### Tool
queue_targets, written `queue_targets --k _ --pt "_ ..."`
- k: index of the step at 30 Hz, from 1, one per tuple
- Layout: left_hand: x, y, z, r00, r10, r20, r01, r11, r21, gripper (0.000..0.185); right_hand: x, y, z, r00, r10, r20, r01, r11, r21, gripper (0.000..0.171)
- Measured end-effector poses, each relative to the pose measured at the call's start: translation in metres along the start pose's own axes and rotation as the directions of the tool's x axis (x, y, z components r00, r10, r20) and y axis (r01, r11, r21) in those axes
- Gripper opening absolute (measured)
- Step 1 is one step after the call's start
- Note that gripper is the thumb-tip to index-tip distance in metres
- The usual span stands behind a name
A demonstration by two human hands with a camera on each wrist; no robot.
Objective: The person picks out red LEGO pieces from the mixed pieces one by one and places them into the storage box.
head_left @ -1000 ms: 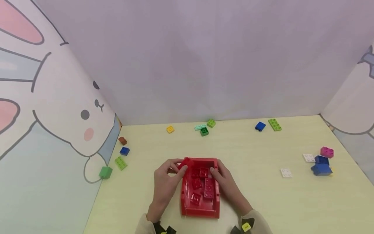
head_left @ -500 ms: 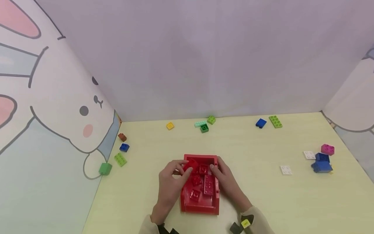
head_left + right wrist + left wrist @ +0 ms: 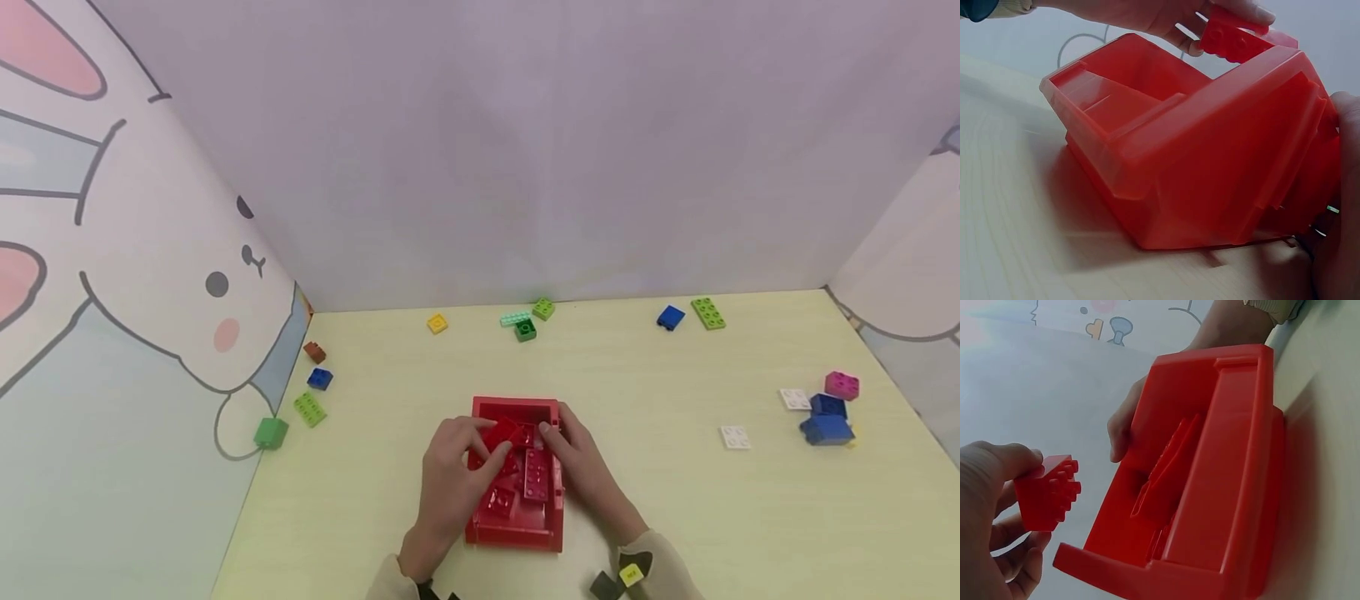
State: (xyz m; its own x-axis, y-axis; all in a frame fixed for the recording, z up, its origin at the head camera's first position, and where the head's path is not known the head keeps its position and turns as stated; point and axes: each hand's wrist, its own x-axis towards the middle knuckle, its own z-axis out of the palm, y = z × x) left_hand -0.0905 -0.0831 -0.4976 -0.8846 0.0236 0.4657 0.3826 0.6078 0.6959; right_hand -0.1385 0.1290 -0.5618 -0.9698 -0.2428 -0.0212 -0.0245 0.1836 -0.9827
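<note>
Purple walls with a big bunny picture (image 3: 150, 292) stand around a pale yellow table (image 3: 675, 500). On the table sits a red box (image 3: 517, 533), open on top, with red bricks (image 3: 536, 477) lying inside it. The box is right between the two hands. The right hand (image 3: 583, 467) curls its fingers on the right wall of the box, at the far corner, and holds it there. The left hand (image 3: 450, 475) pinches one small red brick (image 3: 501, 433) with its thumb and fingers, just above the far end of the box and close to the other hand's fingertips. Far past the hands, by the back wall, lie a yellow brick (image 3: 437, 322) and some green bricks (image 3: 528, 321). Well off to the right hand's side sit blue bricks (image 3: 825, 421) with a pink brick (image 3: 842, 385) and two flat white bricks (image 3: 735, 437).
</note>
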Motion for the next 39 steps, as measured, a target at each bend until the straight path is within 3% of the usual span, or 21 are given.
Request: queue_targets --k 22,34,39 --pt "-0.008 -0.001 0.01 0.997 0.074 0.001 -0.074 0.995 0.063 0.029 0.0 0.002 0.001 1.0 0.001 -0.005 -0.001 1.0 -0.004 0.043" --pt "-0.013 0.0 0.014 0.993 0.102 0.054 -0.107 0.987 0.116 0.028 0.001 0.003 0.0 1.0 -0.015 0.001 0.015 1.0 -0.009 0.044" --pt "-0.013 -0.003 0.018 0.988 0.133 0.072 -0.144 0.973 0.178 0.029 0.0 0.001 -0.001 1.0 -0.006 -0.001 0.006 1.0 -0.007 0.043"
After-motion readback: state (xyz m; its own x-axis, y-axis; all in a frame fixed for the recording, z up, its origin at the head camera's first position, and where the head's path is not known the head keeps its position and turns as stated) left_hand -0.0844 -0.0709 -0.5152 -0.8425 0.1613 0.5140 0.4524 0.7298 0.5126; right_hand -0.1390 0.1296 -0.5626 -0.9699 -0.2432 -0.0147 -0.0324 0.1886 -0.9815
